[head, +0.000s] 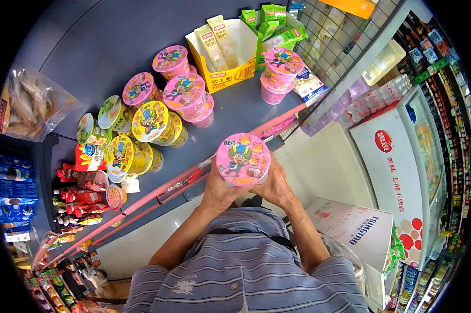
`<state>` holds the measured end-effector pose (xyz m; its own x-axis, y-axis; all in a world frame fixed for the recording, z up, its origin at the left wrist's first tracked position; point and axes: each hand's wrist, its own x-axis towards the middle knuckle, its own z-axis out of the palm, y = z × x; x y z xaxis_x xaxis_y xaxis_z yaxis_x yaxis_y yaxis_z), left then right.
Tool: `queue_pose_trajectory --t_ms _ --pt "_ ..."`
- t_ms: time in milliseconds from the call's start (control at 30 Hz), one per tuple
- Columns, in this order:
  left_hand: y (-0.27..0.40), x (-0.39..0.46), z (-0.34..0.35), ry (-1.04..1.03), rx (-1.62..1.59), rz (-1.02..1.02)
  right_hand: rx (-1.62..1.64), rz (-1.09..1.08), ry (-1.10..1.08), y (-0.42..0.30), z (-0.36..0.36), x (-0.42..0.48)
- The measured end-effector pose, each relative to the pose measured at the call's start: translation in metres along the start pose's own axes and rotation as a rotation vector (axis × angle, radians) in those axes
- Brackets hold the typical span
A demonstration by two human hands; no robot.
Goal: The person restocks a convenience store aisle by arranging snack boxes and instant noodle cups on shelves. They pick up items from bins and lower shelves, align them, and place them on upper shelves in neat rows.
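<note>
Both my hands hold a snack tub with a pink lid (243, 159) upright in front of my body, just off the shelf's front edge. My left hand (220, 189) grips its left side and my right hand (275, 184) its right side; the lid hides most of the fingers. Ahead to the left, pink-lidded tubs (184, 92) stand in stacks on the dark shelf (235, 107). Nearer the front are tubs with yellow lids (150, 121) and tubs with green lids (112, 112). Another pink stack (283, 62) stands at the shelf's right end.
A yellow display box (229, 80) and green snack packets (274, 23) stand behind. Pink edge strips (173, 180) run along the shelf front. A wire grid panel (317, 31) closes its right side. A chest freezer (388, 168) and a white carton (349, 223) stand to the right.
</note>
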<state>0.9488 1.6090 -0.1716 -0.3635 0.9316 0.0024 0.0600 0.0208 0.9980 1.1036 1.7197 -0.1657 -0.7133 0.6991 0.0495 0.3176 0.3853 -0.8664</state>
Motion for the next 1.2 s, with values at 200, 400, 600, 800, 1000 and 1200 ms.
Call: queue_pose_trajectory --t_ms 200,400,600,800,1000,1200 --pt "-0.002 -0.007 0.015 -0.023 0.078 0.001 0.021 -0.003 -0.018 0.004 -0.015 -0.013" --pt "-0.002 -0.017 0.023 -0.023 0.08 -0.019 0.044 -0.019 -0.043 0.003 -0.018 -0.025" --pt "-0.005 -0.027 0.022 -0.022 -0.056 -0.076 0.051 -0.067 -0.008 0.006 -0.006 -0.03" --pt "0.004 -0.021 -0.002 -0.071 0.194 0.081 -0.013 -0.088 0.033 -0.018 0.005 -0.029" --pt "0.017 -0.013 -0.015 -0.108 0.034 0.046 -0.017 -0.083 0.053 -0.022 0.014 -0.021" --pt "0.012 0.021 -0.029 -0.122 0.162 0.214 -0.046 -0.101 0.097 -0.033 0.009 0.009"
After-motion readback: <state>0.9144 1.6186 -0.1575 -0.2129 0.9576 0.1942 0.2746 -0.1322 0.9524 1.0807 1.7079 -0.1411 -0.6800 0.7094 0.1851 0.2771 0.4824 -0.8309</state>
